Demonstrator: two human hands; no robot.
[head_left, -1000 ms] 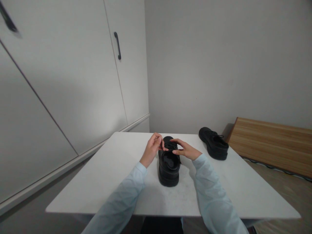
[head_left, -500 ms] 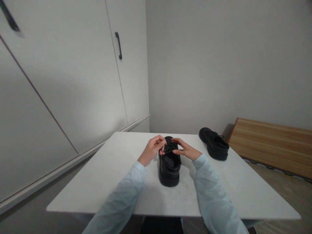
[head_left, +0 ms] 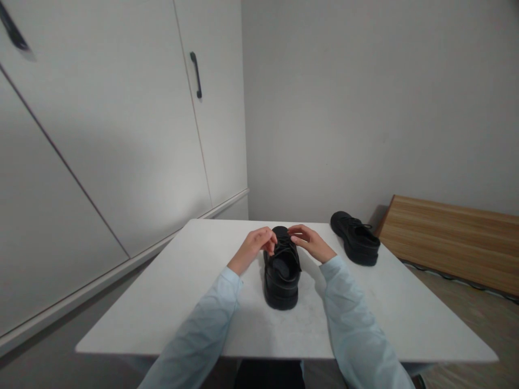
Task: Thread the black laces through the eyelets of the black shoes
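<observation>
A black lace-up shoe [head_left: 281,283] stands on the white table, its heel toward me and its toe toward the wall. My left hand [head_left: 258,243] is at the left side of its laces, fingers bent and closed around something too small to make out. On the right side of the laces, my right hand [head_left: 310,241] has its fingers curved, the thumb close to the fingertips; what lies between them, if anything, is too small to tell. The laces [head_left: 285,241] show between both hands.
A second black shoe [head_left: 360,243] rests at the table's back right. Behind the white table [head_left: 170,302] are a plain wall and, at left, white cabinets [head_left: 121,135] with dark handles. A wooden board [head_left: 450,237] leans beyond the right edge.
My right hand's thumb has moved up and nearer its fingers, away from the shoe opening. My left hand's fingers have curled downward slightly. The shoe stays in place.
</observation>
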